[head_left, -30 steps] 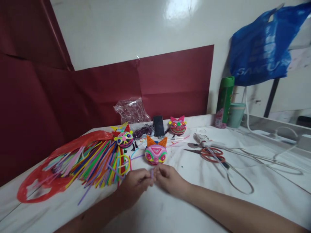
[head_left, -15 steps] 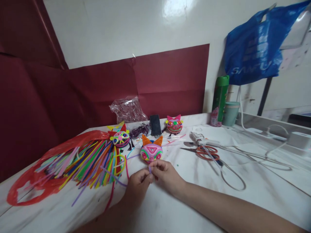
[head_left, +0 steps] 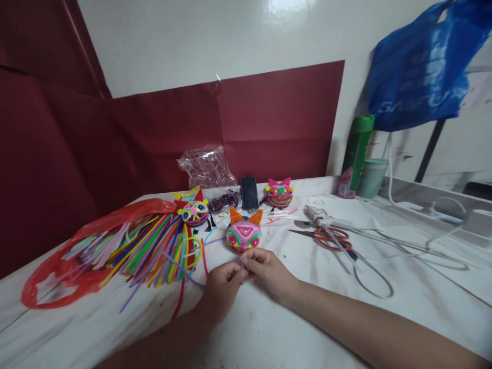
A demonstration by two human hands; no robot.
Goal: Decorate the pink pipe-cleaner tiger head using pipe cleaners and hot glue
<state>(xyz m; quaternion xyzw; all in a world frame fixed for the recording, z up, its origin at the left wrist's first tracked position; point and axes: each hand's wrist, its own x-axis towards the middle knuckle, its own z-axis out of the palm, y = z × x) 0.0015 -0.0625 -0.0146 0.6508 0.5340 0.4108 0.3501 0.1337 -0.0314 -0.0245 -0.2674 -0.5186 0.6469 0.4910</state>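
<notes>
In front of me, my left hand [head_left: 223, 286] and my right hand [head_left: 270, 272] meet with fingertips pinched together. Between them a bit of purple pipe cleaner [head_left: 242, 266] shows; most of it is hidden by the fingers. Just beyond my fingertips sits a lion-like head [head_left: 243, 234] made of coiled pipe cleaners, with orange pointed ears, a pink face and red eyes. A yellow and pink head [head_left: 194, 212] with red ears stands to the left, and a pink-eared head [head_left: 280, 192] with a green nose stands farther back.
Many coloured pipe cleaners [head_left: 149, 248] fan out over a red plastic bag [head_left: 31, 297] at left. Orange-handled scissors [head_left: 331, 239], a glue gun [head_left: 321, 218] and its looping cord lie at right. Behind are a phone [head_left: 249, 193], a clear wrapper [head_left: 207, 166], a green can [head_left: 357, 154] and a cup [head_left: 372, 177].
The camera view has shifted slightly, so the scene sits a little more to the right. Both hands stay pinched together, with less of the purple pipe cleaner showing between the fingers.
</notes>
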